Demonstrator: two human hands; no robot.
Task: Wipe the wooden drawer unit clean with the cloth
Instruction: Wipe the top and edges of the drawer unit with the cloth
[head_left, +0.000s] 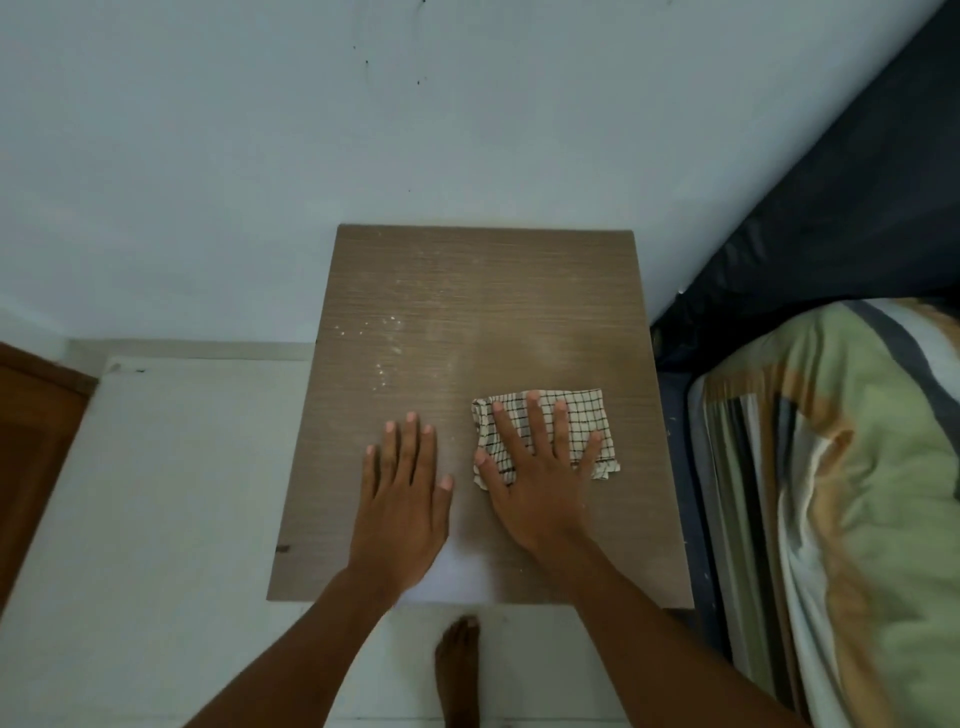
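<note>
Both hands lie flat with fingers spread on the drawer unit (467, 291): my left hand (402, 499) on bare wood near the front edge, my right hand (540, 473) pressing the checked cloth (582, 415) toward the right edge.

dim, flat light | source unclear, perhaps overhead | soft focus | wide-angle bending at edges

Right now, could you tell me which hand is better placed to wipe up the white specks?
The right hand: it lies flat on the cloth, while the left hand is bare on the drawer unit. The white specks lie beyond the left hand.
</note>
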